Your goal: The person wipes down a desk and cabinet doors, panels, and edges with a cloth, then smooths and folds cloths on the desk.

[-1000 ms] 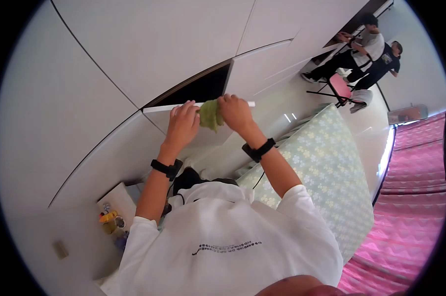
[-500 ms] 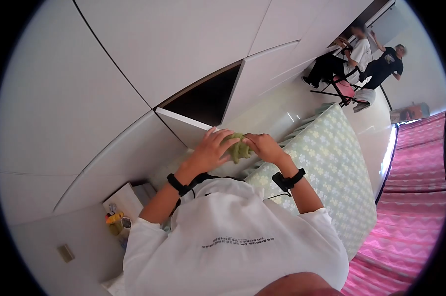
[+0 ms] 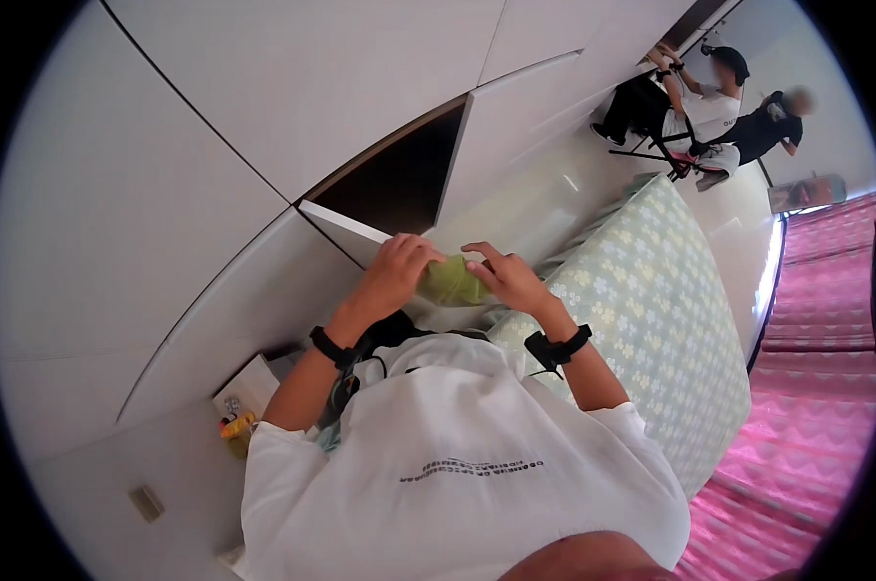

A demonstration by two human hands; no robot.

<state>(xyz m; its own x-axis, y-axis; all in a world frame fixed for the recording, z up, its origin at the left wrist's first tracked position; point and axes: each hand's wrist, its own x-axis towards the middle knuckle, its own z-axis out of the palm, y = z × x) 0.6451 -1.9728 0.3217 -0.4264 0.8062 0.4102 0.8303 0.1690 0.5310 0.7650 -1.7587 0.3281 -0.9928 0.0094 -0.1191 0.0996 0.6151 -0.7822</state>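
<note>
A piece of green cloth (image 3: 449, 282), folded or bunched, hangs in front of my chest between both hands. My left hand (image 3: 391, 281) is closed on its left edge, with the fingertips over the top. At the cloth's right edge is my right hand (image 3: 511, 281), its thumb and index finger spread apart. The thumb is against or very near the cloth; which one I cannot tell. Each wrist wears a black band. Just beyond my hands, a cabinet door (image 3: 346, 225) stands ajar beside a dark compartment (image 3: 399, 179).
White cabinets (image 3: 263, 77) line the left and far side. A bed with a green floral cover (image 3: 641, 320) stands to my right, near pink curtains (image 3: 806, 387). Two people are at the far end, one seated (image 3: 704, 107), one in dark clothes (image 3: 769, 126). A small shelf (image 3: 249, 392) is at lower left.
The green cloth has gone from a bunched, hanging shape to a wider, flatter one. My right hand's fingers have spread apart. My left hand has shifted slightly left. The seated person has turned.
</note>
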